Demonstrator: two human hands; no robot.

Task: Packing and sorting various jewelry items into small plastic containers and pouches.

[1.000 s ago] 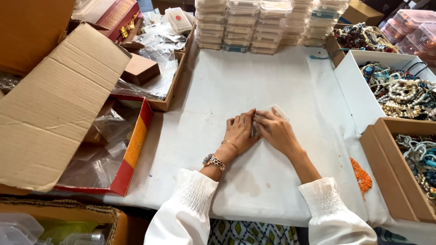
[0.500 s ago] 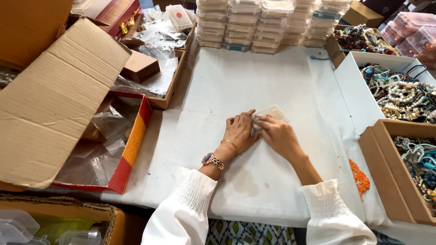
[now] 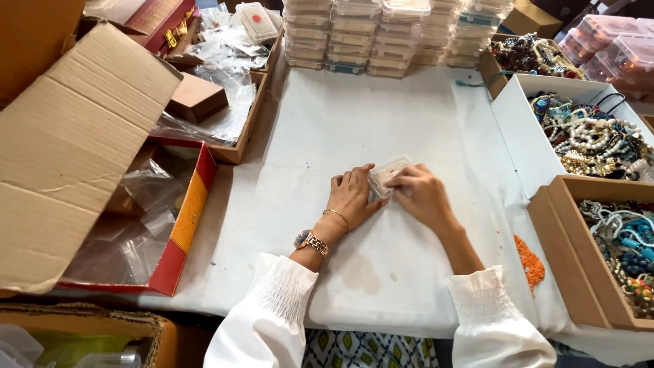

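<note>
A small clear plastic packet (image 3: 388,172) lies on the white table cover (image 3: 354,129) in the middle of the view. Both hands press on it. My left hand (image 3: 351,197), with a bracelet and a rose-gold watch at the wrist, grips the packet's left edge. My right hand (image 3: 422,194) covers its right side, fingers closed over it. What is inside the packet is hidden by the fingers.
Stacks of clear lidded boxes (image 3: 361,34) line the far edge. A white box (image 3: 524,129) and a brown box (image 3: 565,259) of beaded jewellery stand at right. An orange bead heap (image 3: 530,262) lies nearby. Cardboard flap (image 3: 68,150), red tray (image 3: 187,218) with plastic bags at left.
Both hands stay together on the packet; more of its far corner now shows past the fingers, and the view has shifted slightly.
</note>
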